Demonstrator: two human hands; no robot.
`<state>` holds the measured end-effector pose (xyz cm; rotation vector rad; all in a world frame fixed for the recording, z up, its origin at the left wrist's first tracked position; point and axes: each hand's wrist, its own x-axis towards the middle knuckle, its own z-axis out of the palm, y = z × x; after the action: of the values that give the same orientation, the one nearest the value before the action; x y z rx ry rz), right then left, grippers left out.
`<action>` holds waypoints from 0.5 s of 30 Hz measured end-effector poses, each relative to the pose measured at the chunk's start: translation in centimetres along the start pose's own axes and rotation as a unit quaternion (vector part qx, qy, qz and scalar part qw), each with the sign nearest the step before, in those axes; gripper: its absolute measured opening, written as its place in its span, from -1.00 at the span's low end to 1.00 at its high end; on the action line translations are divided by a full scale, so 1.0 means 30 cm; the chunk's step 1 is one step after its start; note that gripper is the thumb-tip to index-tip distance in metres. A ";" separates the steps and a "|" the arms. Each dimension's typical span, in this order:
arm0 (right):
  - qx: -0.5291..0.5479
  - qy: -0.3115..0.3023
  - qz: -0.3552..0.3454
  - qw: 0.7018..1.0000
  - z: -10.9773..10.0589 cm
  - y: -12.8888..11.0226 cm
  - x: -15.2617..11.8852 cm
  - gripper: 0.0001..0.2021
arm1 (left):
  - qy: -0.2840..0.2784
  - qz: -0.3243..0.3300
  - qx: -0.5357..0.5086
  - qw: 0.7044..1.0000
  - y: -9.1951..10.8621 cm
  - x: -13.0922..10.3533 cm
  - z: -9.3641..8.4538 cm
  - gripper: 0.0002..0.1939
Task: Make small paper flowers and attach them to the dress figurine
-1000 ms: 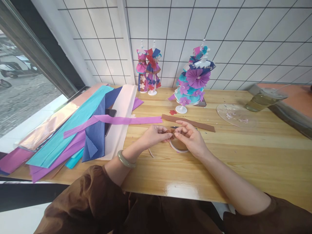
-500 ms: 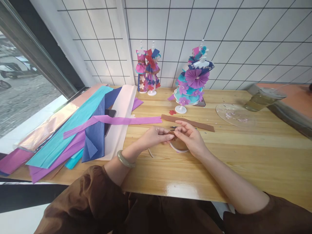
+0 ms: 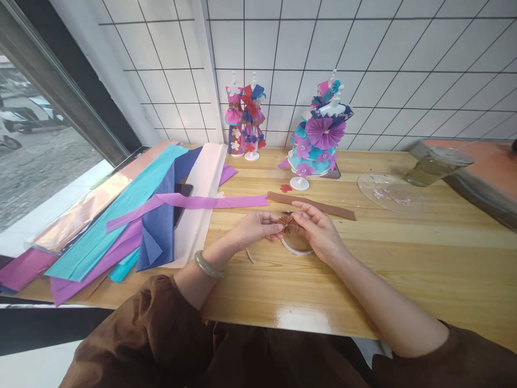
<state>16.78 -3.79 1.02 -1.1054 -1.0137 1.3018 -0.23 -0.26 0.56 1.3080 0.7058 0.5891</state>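
**Craft bench, paper rosette in hand**

Far left: window [image 3: 40, 129], street beyond. Against it, a sheaf of crepe paper sheets [image 3: 121, 215] fanned over the wooden table [image 3: 404, 269]: copper foil, teal, navy, pale pink, purple. A long purple strip [image 3: 189, 202] lies across the sheaf, its free end reaching toward the table's middle.

Centre left: left hand [image 3: 254, 229], a pale green bangle [image 3: 208, 265] at the wrist, brown sleeve below. Thumb and fingertips pinch the left edge of a small pleated brown paper rosette [image 3: 288, 224].

Centre: rosette held just above the table, between both hands, directly over a tape roll [image 3: 298, 245] that lies flat on the wood. Behind it, a brown paper strip [image 3: 313, 205] lying flat, and a small red paper flower [image 3: 286, 188].

Centre right: right hand [image 3: 319, 231], fingertips pressed onto the rosette's right edge.

Back wall, white tile: two small mannequins in paper dresses [image 3: 245, 124]; further right a third mannequin [image 3: 321, 140] with a large purple rosette.

Right: clear plastic lid [image 3: 385, 194] and a cup of pale drink [image 3: 434, 161].
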 end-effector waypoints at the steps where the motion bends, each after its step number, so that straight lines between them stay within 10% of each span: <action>1: 0.007 0.005 0.009 1.000 0.000 -0.002 0.000 -0.64 | 0.005 -0.001 -0.004 1.000 -0.002 0.002 -0.001 -0.67; 15: -0.029 -0.034 -0.020 0.999 0.002 0.024 0.012 -0.54 | 0.053 0.037 -0.047 0.997 -0.029 0.018 -0.005 -0.68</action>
<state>16.59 -3.44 0.30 -1.0844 -1.1245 1.2934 0.00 0.09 -0.37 1.2267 0.7098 0.7477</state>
